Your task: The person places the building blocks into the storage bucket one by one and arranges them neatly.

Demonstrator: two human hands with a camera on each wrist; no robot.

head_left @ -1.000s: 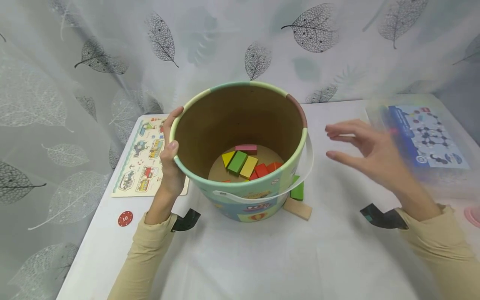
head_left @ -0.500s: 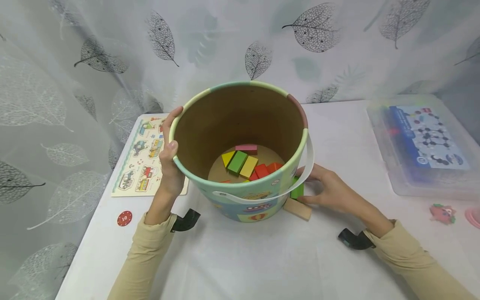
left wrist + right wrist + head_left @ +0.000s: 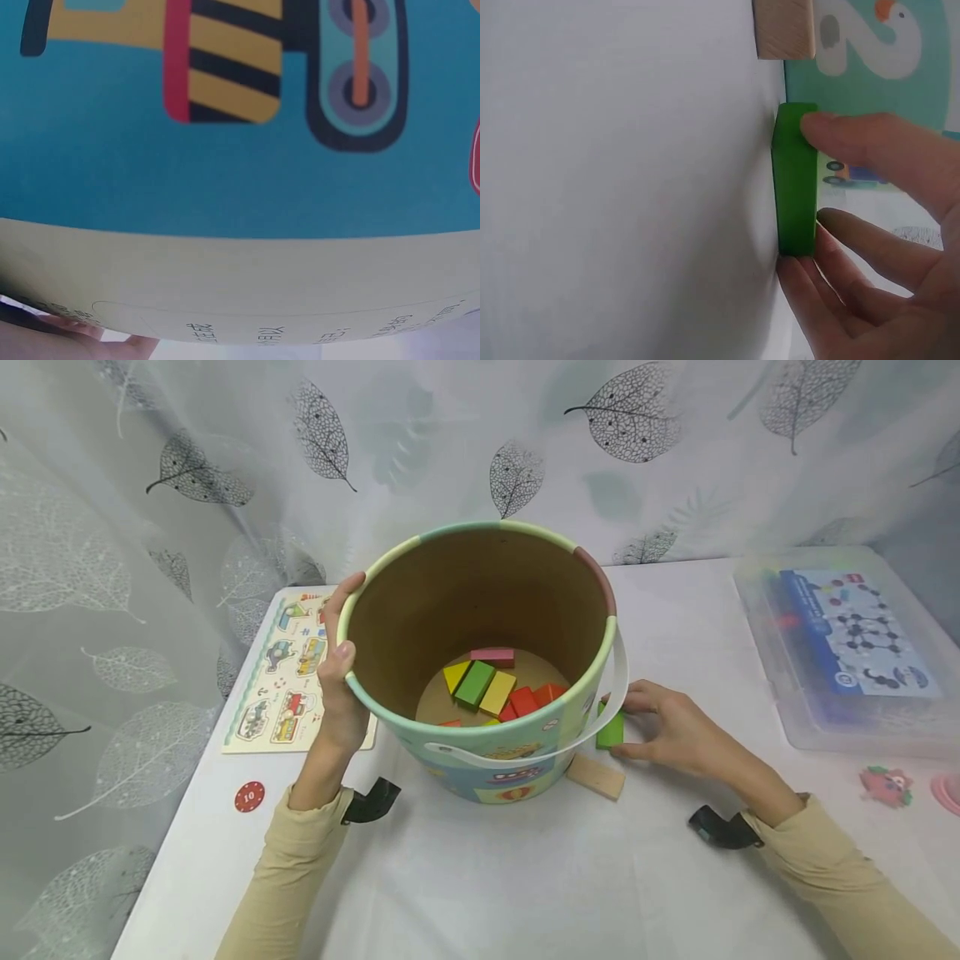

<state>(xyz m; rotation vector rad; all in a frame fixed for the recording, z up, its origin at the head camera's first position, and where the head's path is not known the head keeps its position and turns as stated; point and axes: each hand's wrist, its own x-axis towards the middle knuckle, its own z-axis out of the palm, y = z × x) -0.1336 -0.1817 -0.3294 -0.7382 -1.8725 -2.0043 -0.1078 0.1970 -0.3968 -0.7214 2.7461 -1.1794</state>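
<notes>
A large patterned bucket point(image 3: 480, 752) with a white handle stands on the table, several coloured blocks lying on its bottom. My left hand point(image 3: 341, 689) grips the bucket's left rim, thumb and fingers on either side of it. To the right of the bucket, my right hand point(image 3: 671, 727) pinches a green block point(image 3: 611, 731) at the tabletop. In the right wrist view the thumb lies at one end of the green block point(image 3: 795, 180) and fingers at the other. A plain wooden block point(image 3: 596, 777) lies close by, beside the bucket's base. The left wrist view shows mostly the bucket's printed wall point(image 3: 225, 180).
A picture puzzle board point(image 3: 273, 693) lies behind the left forearm, and a red "10" chip point(image 3: 250, 797) is left of it. At the right are a clear plastic box point(image 3: 855, 718), a small pink figure point(image 3: 886, 787) and a pink ring-like item point(image 3: 948, 792).
My right hand has come in from the right to the green block, taken hold of it and shifted it slightly right, away from the bucket. The left hand stays on the rim.
</notes>
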